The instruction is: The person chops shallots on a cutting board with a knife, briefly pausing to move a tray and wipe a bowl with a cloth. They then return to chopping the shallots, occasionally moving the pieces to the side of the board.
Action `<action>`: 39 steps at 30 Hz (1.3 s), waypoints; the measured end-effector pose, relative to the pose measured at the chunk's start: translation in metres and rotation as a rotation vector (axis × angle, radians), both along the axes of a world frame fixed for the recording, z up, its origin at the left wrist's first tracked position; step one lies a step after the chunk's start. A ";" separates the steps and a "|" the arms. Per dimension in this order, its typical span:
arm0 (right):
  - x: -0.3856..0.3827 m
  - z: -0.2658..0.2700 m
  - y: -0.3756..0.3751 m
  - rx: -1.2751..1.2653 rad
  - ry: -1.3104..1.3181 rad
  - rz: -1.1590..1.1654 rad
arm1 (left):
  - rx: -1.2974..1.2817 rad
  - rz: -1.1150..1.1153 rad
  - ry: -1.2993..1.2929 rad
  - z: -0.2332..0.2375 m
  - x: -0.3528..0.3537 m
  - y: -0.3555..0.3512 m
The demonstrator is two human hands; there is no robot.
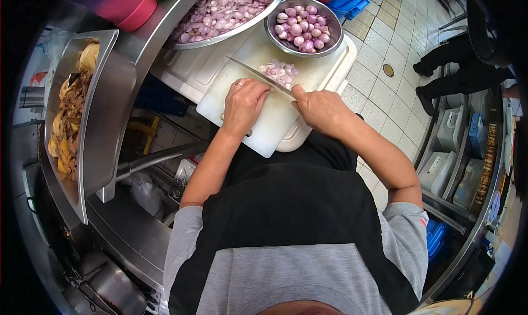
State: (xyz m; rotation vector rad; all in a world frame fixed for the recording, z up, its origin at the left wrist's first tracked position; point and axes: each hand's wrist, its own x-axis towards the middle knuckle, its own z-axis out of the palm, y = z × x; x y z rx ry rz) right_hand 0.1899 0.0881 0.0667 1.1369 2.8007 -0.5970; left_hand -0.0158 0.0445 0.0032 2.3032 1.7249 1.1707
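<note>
My right hand (pixel 322 111) is closed around the handle end of a kitchen knife (pixel 258 73), whose blade slants up and left over the white cutting board (pixel 269 125). Close against the near side of the blade, my left hand (pixel 243 107), with a ring on one finger, rests on the board. Its fingers are curled and pressed together; whatever they hold is hidden. Just beyond the blade lies a small heap of sliced shallots (pixel 279 73). Behind it stands a steel bowl (pixel 306 53) of whole peeled shallots (pixel 302 26).
A large steel basin (pixel 217 41) holds many sliced shallots (pixel 225 9). At left is a deep steel tray (pixel 99 106) with brown and yellow food (pixel 69 117). Blue and red baskets (pixel 352 7) stand at the top. Another person's dark-trousered legs (pixel 465 59) are at right, beside shelving.
</note>
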 end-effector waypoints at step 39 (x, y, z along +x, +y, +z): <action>-0.010 -0.004 -0.011 -0.016 0.019 -0.044 | 0.032 0.029 0.015 -0.003 0.005 -0.003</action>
